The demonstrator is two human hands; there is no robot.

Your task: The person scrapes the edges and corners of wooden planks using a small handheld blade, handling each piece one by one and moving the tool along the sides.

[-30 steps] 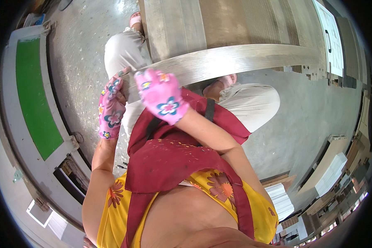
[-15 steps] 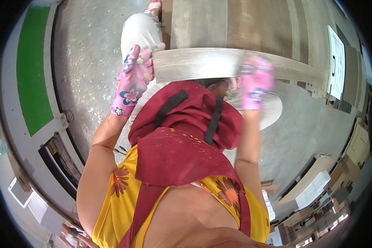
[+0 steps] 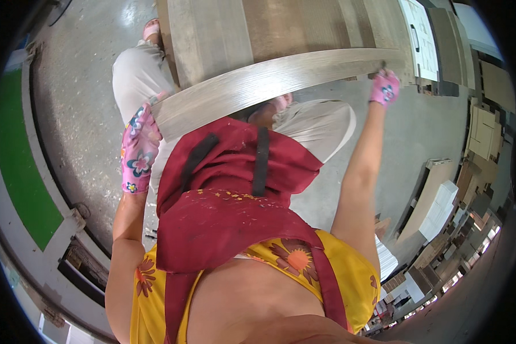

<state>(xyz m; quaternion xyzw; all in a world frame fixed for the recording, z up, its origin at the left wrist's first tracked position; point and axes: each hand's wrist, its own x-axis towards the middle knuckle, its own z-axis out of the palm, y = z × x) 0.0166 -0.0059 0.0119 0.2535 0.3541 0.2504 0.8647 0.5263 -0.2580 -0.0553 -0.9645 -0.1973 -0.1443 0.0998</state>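
A long wood-grain board (image 3: 269, 77) lies crosswise in front of me, its near edge over my legs. My left hand (image 3: 139, 143), in a pink flowered glove, is closed round the left end of this board. Far out to the right, my right hand (image 3: 385, 89) wears a matching glove and is at the near edge close to the board's other end. Its fingers are curled together; a small dark bit shows at their tips, too small to name.
Beyond the board lie more wood-grain panels (image 3: 212, 40) side by side. A white panel with a dark handle (image 3: 419, 37) lies at the far right. Stacked boards (image 3: 424, 200) stand on the floor to the right. A green-topped surface (image 3: 20, 160) runs along the left.
My right hand has moved right along the board to near its far end, and that arm is stretched out. The view has shifted; my left hand stays at the left end.
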